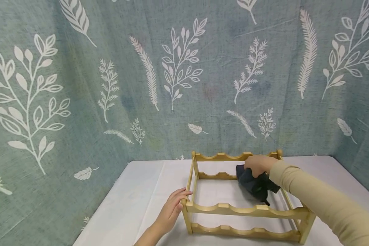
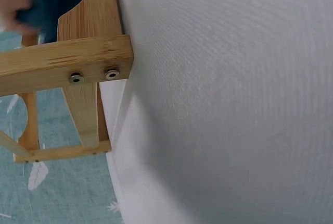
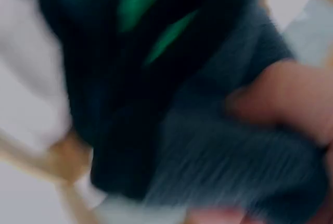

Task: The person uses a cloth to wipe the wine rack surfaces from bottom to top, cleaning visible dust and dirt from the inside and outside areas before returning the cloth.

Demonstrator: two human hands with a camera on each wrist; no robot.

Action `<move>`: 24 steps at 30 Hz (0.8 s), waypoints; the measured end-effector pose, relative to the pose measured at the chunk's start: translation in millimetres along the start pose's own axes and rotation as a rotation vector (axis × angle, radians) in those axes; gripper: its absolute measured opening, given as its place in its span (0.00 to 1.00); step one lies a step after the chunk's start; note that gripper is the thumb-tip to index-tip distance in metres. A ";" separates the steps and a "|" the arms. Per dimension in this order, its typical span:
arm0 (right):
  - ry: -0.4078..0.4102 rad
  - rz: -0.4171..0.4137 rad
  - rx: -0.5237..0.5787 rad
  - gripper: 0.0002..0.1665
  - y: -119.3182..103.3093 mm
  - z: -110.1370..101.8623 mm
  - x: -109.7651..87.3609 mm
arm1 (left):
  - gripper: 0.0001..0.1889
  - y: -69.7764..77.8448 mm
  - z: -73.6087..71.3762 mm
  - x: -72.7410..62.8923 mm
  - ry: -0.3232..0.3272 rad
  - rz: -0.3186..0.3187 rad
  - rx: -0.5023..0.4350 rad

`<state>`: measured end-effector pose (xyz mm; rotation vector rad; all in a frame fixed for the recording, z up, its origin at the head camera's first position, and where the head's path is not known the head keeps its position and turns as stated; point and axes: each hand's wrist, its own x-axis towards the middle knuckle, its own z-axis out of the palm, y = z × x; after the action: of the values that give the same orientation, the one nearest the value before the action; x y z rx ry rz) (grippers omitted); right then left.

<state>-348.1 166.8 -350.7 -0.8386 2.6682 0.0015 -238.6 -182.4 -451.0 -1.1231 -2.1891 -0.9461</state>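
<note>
Some dark ribbed fabric (image 1: 249,182) is hanging within the wooden wine rack (image 1: 224,207), the right hand (image 1: 258,165) gripping and apparently manoeuvring it, the left hand (image 1: 173,206), fingers extended, touching one corner, the next move probably needing rack steadiness.

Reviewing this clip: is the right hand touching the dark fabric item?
Touching. The right wrist view shows it: the right hand grips the dark fabric item, with one digit pressed into the cloth and no gap between.
</note>
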 end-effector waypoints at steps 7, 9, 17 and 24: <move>0.215 -0.142 0.056 0.25 -68.0 -30.8 21.0 | 0.11 -1.0 -0.4 -1.8 0.028 0.007 -0.018; 0.265 -0.137 0.038 0.25 -81.9 -29.9 32.4 | 0.11 -1.1 -0.1 -1.1 0.032 0.016 -0.019; 0.390 0.007 0.058 0.27 -89.7 -15.8 59.3 | 0.14 -0.3 2.7 0.7 0.040 0.009 0.010; 0.423 0.035 -0.078 0.21 -67.8 -11.5 33.9 | 0.16 0.1 6.0 2.7 0.045 0.008 0.012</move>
<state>-340.1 90.8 -344.0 -0.9002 3.0953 -0.0717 -240.7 -176.5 -452.9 -1.0936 -2.1501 -0.9451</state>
